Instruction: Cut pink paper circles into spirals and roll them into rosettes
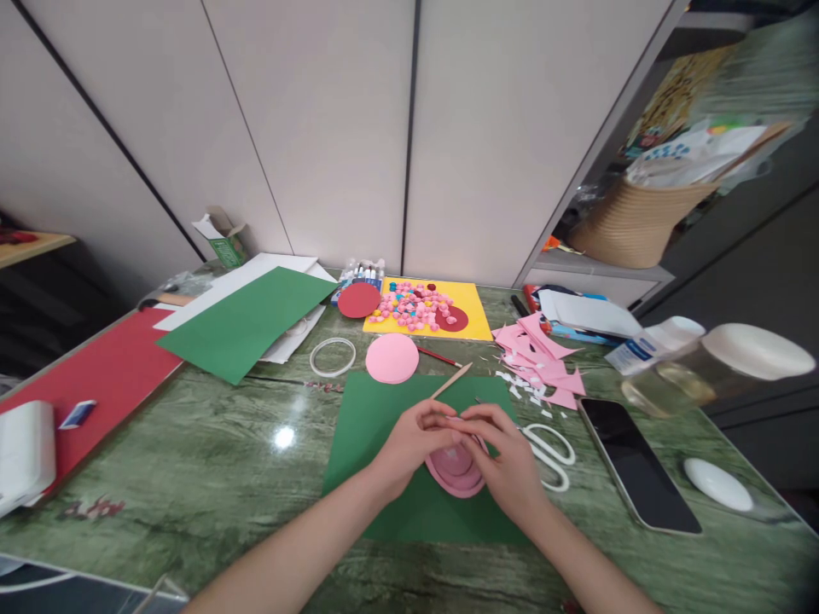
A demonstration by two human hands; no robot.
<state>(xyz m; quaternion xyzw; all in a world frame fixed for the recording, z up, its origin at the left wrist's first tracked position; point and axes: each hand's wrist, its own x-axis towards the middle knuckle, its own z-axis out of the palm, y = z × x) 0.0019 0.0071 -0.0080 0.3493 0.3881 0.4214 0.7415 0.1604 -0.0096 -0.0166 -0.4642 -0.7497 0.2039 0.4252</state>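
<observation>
My left hand (417,437) and my right hand (502,452) meet over a round pink paper piece (459,465), fingers closed around its upper edge. A smaller pink circle seems to lie within the larger one; my fingers cover its far side. Beneath is a green sheet (358,426) on the table. A pointed wooden stick (453,379) lies just beyond my left hand. White-handled scissors (551,452) rest beside my right hand, their blades mostly hidden. Behind the hands lies a separate pink paper circle (392,358).
Pink rolled paper bits (413,309) cover a yellow sheet (473,298) at the back. Pink scraps (537,358), a phone (640,465) and a lidded jar (697,375) stand right. A tape roll (332,357), another green sheet (256,315) and a red sheet (121,358) lie left.
</observation>
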